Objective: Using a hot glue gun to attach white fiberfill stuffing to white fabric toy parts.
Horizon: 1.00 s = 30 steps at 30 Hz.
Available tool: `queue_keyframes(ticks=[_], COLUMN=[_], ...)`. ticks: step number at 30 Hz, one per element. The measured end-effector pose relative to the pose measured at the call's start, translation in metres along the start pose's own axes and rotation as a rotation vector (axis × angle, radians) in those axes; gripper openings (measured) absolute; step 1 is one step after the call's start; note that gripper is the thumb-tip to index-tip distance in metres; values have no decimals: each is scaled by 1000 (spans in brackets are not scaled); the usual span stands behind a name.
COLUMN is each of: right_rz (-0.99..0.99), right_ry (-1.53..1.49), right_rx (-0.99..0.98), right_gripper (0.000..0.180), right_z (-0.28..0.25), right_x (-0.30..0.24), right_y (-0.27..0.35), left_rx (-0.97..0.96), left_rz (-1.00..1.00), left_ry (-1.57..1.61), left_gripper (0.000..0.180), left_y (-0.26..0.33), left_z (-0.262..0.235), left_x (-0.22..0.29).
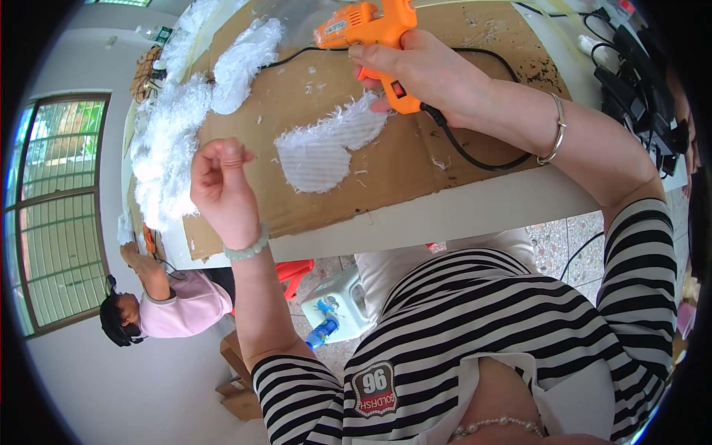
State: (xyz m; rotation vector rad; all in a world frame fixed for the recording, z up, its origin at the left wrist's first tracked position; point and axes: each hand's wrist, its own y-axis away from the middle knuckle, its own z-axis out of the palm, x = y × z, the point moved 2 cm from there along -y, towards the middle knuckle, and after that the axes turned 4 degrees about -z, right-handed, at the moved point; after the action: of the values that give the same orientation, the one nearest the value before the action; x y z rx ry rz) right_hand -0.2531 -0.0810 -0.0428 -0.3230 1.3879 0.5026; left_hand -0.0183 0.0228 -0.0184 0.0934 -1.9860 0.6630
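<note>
My right hand (423, 74) grips an orange hot glue gun (386, 37) by its handle, above the far middle of the brown cardboard sheet (460, 148). Below the gun lies a stocking-shaped piece (315, 156), pale and ribbed, with white shaggy fringe along its upper edge. My left hand (222, 189) is raised left of that piece, thumb pressed to curled fingers; anything inside is too small or hidden to see. A second piece covered in white fringe (245, 67) lies farther back on the left, apart from both hands.
White tinsel-like fringe (170, 141) is heaped along the table's left side. The gun's black cord (475, 163) loops over the cardboard. Dark devices with cables (641, 111) sit at the right. A person in pink (185, 308) works at left; a pale stool (341, 304) stands below the table edge.
</note>
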Motion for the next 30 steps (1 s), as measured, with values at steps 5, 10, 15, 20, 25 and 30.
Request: queue_keyframes(ticks=[5,10,15,20,25,30], right_rz=[-16,-2,-12,-13,-11,-36], right_ry=[-4,6,36,15,17,7], right_rx=[-31,-13,-9,-31,-27,-38], right_gripper=[36,37,38,36,34,34], right_z=[0,0,3,-1,-1,-2], right_x=[5,3,0,6,6,-3], right_y=[-2,3,6,0,-1,0], left_rx=[186,-101,-319,-276,-239,-118], left_rz=[-110,169,540,342,348,523], left_ry=[-127,-275,-789,-568,-535,-773], left_gripper=[12,31,41,39,34,28], left_y=[8,13,21,21,13,14], left_z=[-16,6,21,16,16,17], left_x=[-9,0,2,3,4,15])
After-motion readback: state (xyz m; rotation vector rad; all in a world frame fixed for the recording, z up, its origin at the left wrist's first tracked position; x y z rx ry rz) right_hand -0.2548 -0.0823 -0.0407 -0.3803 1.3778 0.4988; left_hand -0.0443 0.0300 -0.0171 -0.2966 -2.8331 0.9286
